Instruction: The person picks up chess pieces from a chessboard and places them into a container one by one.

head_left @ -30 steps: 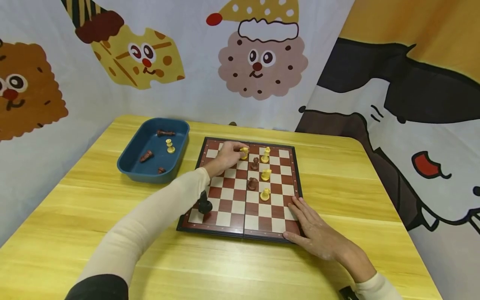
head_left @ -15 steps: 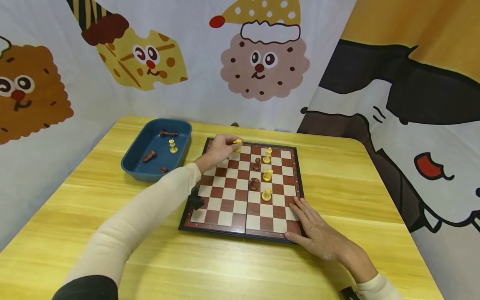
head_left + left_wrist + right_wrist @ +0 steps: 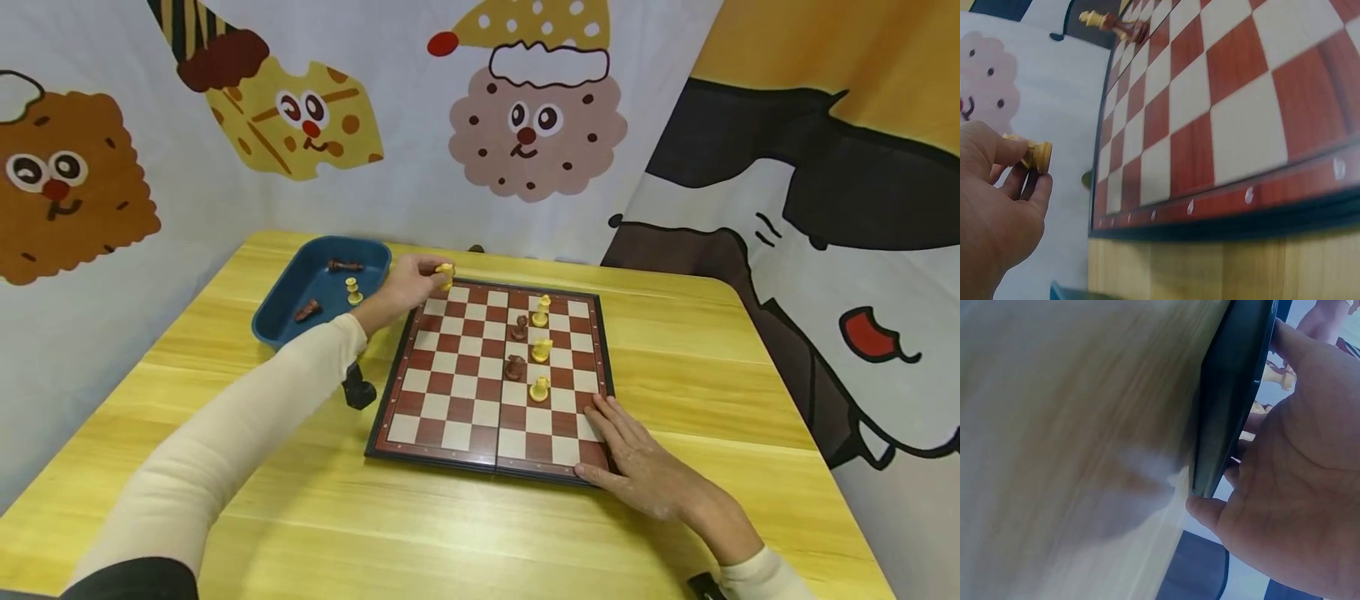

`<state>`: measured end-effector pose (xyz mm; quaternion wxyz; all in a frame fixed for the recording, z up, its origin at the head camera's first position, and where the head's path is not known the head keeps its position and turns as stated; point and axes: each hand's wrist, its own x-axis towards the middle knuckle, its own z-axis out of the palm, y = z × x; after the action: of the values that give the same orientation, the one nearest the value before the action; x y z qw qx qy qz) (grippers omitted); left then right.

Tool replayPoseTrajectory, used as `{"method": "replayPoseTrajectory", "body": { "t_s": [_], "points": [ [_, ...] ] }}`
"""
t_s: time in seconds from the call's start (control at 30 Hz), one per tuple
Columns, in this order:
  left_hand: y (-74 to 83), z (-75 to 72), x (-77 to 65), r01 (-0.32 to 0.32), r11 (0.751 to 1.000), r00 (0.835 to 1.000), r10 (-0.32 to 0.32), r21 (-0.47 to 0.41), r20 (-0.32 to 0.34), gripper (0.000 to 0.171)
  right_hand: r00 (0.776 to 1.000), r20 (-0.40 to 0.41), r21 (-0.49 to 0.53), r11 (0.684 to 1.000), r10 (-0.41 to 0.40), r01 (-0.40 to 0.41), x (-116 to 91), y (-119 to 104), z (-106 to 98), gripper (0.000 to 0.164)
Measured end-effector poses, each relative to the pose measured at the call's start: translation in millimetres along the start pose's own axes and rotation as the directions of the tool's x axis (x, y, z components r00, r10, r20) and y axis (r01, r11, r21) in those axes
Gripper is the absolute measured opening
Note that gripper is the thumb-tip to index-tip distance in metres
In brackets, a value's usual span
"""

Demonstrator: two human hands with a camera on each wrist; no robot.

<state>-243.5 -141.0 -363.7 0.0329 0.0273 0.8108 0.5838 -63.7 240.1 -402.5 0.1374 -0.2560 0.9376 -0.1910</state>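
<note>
As fingers (image 3: 1040,194) pinch pc (image 3: 1043,157), tray (image 3: 296,286), board (image 3: 453,387) nr

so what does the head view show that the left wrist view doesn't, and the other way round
Only the head view: the right hand at a corner of the chessboard, and the loose pieces in the blue tray.

Only the left wrist view: the shapes of the pale border marks, which are mere specks from the head.

Both: the left hand pinching a pale chess piece, the chessboard, standing pieces and the blue tray, apparently just its corner in the left wrist view.
</note>
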Motion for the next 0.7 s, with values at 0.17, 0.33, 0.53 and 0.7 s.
{"method": "replayPoseTrajectory", "body": {
  "t_s": [0.17,0.33,0.53,0.7],
  "points": [
    [-4.6,-25.0,-1.0,-0.01,1.0,0.999,0.01,0.008,-0.054,0.032,1.0,-0.017,0.013,1.0,-0.011,0.011,0.9,0.6,1.3,0.086],
    [-10.6,-50.2,-5.5,-0.005,1.0,0.996,0.005,-0.004,-0.086,0.032,0.999,-0.028,0.011,1.0,-0.018,0.019,1.8,1.6,4.1,0.085],
    [-14.8,-76.1,-10.8,0.012,1.0,0.989,-0.013,-0.004,-0.145,0.033,1.0,0.003,0.006,1.0,0.007,-0.007,0.3,0.3,0.8,0.086],
    [-18.5,-91.6,-17.7,0.011,0.999,0.987,-0.005,0.037,-0.158,0.035,1.0,0.004,0.0,1.0,0.006,-0.006,1.0,0.1,-0.8,0.086]
  ]
}}
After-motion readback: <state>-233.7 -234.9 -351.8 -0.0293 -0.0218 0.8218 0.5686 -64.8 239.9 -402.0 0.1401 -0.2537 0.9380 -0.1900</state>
